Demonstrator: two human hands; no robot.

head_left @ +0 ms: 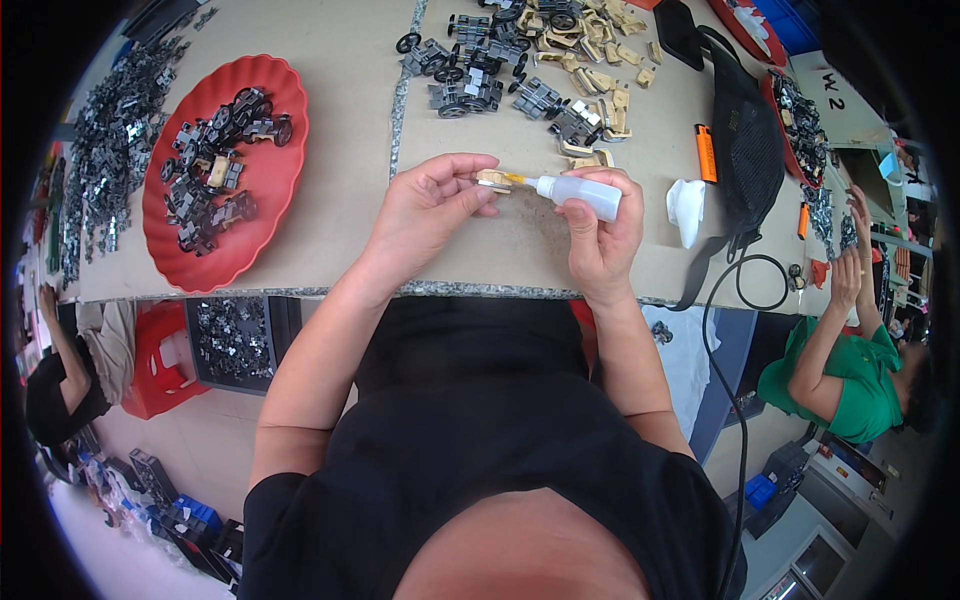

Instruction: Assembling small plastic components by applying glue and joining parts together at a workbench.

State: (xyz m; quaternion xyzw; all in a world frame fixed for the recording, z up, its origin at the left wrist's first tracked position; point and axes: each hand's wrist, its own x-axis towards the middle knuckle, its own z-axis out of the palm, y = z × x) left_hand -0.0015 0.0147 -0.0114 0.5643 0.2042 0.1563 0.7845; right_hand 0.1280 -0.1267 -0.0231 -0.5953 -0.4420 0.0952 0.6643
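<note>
Between the thumb and fingers of my left hand [430, 210] is a small tan plastic part [493, 181]. My right hand [608, 235] is closed around a small white squeeze bottle [585, 194], which lies nearly level. Its thin yellowish nozzle [517, 179] points left and meets or nearly meets the tan part; I cannot tell whether they touch. Beyond my hands lie loose tan parts [600, 80] and dark toy-vehicle chassis with wheels [468, 95].
A red scalloped tray [270, 190] of chassis stands at left, beside a heap of dark parts [120, 120]. At right are an orange lighter [706, 153], a white bottle-like object [685, 210], a black bag [745, 150] and a cable [712, 340]. A co-worker in green [850, 380] works at far right.
</note>
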